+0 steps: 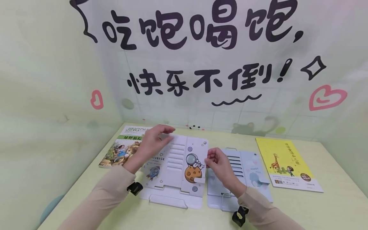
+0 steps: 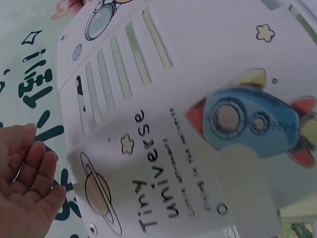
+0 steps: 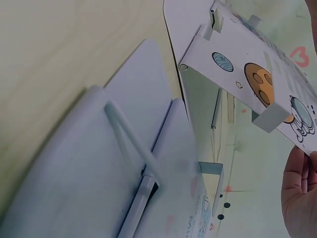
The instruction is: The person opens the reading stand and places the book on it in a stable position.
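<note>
A white book stand (image 1: 175, 179) with an astronaut, a rocket and several slots stands tilted up on its base in the head view. At its right edge my right hand (image 1: 219, 164) pinches the panel between thumb and fingers; the right wrist view shows this hand (image 3: 300, 191) at the panel's edge. My left hand (image 1: 152, 143) hovers by the upper left corner, fingers loosely bent. In the left wrist view the left hand (image 2: 27, 183) holds nothing, with a gap to the printed panel (image 2: 198, 99). A pale blue book stand (image 1: 253, 169) is partly hidden behind my right hand.
A picture book (image 1: 115, 153) lies at the left, partly covered by my left arm. A yellow book (image 1: 287, 163) with a giraffe lies at the right. Behind the pale table (image 1: 325, 210) hangs a printed curtain (image 1: 184, 105) with large black characters.
</note>
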Tool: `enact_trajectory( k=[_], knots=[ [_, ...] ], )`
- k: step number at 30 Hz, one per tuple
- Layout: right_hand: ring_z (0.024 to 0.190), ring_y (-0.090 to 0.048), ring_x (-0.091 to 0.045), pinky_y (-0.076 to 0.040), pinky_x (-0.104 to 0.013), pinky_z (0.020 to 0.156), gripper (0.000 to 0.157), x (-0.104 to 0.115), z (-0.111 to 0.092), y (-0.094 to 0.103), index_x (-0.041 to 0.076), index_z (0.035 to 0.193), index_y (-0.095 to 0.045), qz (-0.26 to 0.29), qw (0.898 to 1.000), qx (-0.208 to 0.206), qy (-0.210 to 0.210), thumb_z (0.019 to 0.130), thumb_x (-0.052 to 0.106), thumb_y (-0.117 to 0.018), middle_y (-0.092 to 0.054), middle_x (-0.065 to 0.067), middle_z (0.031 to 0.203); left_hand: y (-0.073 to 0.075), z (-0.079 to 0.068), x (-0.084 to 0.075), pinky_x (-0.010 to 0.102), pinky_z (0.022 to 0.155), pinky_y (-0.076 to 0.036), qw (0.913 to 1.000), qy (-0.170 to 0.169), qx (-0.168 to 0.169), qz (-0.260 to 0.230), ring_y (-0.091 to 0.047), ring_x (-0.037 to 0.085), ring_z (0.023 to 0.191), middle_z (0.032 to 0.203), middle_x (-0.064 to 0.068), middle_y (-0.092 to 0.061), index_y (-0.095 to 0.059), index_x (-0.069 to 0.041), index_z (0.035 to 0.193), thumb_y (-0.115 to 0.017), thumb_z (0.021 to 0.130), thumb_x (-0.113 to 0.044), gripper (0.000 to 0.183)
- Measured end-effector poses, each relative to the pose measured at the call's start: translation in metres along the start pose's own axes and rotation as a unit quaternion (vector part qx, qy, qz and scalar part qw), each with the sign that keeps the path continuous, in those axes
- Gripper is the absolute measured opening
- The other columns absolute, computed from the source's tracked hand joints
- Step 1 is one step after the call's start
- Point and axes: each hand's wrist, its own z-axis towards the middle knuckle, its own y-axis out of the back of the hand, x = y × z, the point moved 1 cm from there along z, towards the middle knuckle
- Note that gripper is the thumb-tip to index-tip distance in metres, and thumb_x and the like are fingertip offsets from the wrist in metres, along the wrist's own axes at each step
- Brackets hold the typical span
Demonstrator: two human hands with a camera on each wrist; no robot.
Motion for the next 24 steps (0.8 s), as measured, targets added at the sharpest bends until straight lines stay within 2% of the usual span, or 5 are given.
enact_trajectory(
  k=[4, 9, 15, 24],
  knots=[
    [0.078, -0.056, -0.014, -0.054, -0.023, 0.069, 0.018, -0.001, -0.002, 0.0, -0.002, 0.102, -0.053, -0.003, 1.0, 0.003, 0.015, 0.086, -0.009, -0.058, -0.057, -0.012, 0.089, -0.017, 0.008, -0.007, 0.036, 0.093, -0.049, 0.998, -0.042, 0.03, 0.036, -0.062, 0.022, 0.102, 0.108, 0.008, -0.068, -0.066, -0.005, 0.107, -0.07, 0.083, -0.009, 0.025],
    [0.079, -0.056, -0.014, -0.055, -0.023, 0.069, 0.018, -0.001, -0.005, 0.0, -0.001, 0.101, -0.053, -0.008, 1.0, 0.006, 0.028, 0.086, -0.009, -0.058, -0.057, -0.012, 0.09, -0.029, 0.012, -0.009, 0.035, 0.093, -0.049, 0.9952, -0.07, 0.037, 0.057, -0.063, 0.021, 0.1, 0.105, 0.008, -0.068, -0.067, -0.005, 0.104, -0.071, 0.082, -0.008, 0.023],
    [0.077, -0.057, -0.013, -0.054, -0.023, 0.068, 0.018, -0.001, -0.008, 0.001, -0.002, 0.1, -0.053, -0.016, 0.999, 0.001, 0.048, 0.085, -0.01, -0.059, -0.058, -0.013, 0.089, -0.031, 0.013, -0.012, 0.033, 0.088, -0.051, 0.9943, -0.063, 0.043, 0.074, -0.064, 0.018, 0.093, 0.098, 0.005, -0.069, -0.068, -0.008, 0.098, -0.07, 0.083, -0.009, 0.015],
    [0.077, -0.056, -0.013, -0.054, -0.022, 0.068, 0.018, -0.001, -0.013, 0.002, -0.001, 0.1, -0.053, -0.016, 0.999, 0.004, 0.05, 0.085, -0.009, -0.06, -0.058, -0.013, 0.089, -0.028, 0.013, -0.014, 0.031, 0.085, -0.052, 0.9961, -0.041, 0.062, 0.048, -0.064, 0.016, 0.089, 0.094, 0.004, -0.069, -0.069, -0.009, 0.094, -0.069, 0.083, -0.008, 0.011]
  ],
)
